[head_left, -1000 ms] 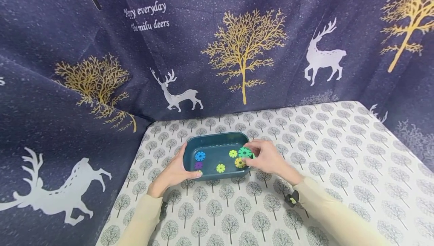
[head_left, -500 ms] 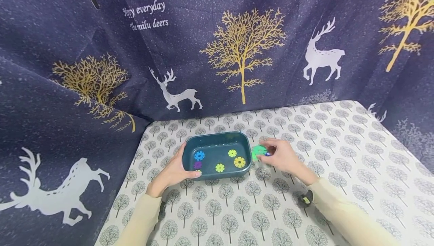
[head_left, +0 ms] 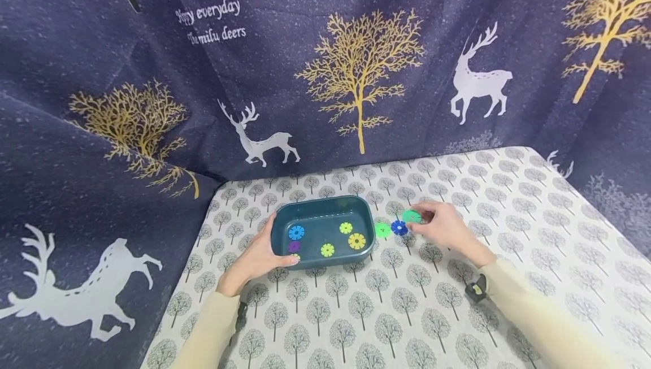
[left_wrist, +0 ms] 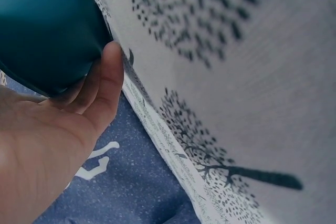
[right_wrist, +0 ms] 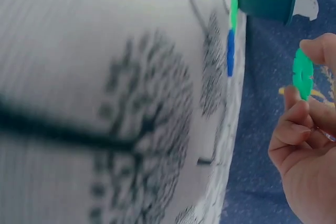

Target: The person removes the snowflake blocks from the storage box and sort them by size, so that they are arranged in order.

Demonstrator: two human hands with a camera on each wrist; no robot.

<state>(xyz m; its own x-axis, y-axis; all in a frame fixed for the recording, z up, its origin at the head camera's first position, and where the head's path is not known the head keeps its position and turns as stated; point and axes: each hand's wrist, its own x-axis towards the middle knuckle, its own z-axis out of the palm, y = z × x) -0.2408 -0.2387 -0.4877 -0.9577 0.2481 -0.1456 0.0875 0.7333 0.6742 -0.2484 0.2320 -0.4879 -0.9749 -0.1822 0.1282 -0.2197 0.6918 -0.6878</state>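
The rectangular teal bin (head_left: 333,263) stands on the left part of the surface (head_left: 529,270), set in from the far edge. The left hand (head_left: 254,255) grips its left end: thumb hooked over the near rim, fingers extended along the outer wall. The right hand (head_left: 445,225), right of the bin, pinches a green disc (head_left: 411,216) at opposite edges, fingers parted by the disc's width; the disc is raised above the surface. A bright green disc (head_left: 382,230) and a dark blue disc (head_left: 399,228) lie side by side between bin and right hand, the former just beside the bin's right wall. Tree-printed cloth extends well beyond the right hand to the right edge.

Within the bin: light blue disc (head_left: 296,232) and purple disc (head_left: 294,246) at left; yellow disc (head_left: 357,241) and two yellow-green discs (head_left: 327,250) farther right. The bin is smooth with rounded corners; the discs are flat, round and notched. A navy drape (head_left: 325,131) borders the far edge.
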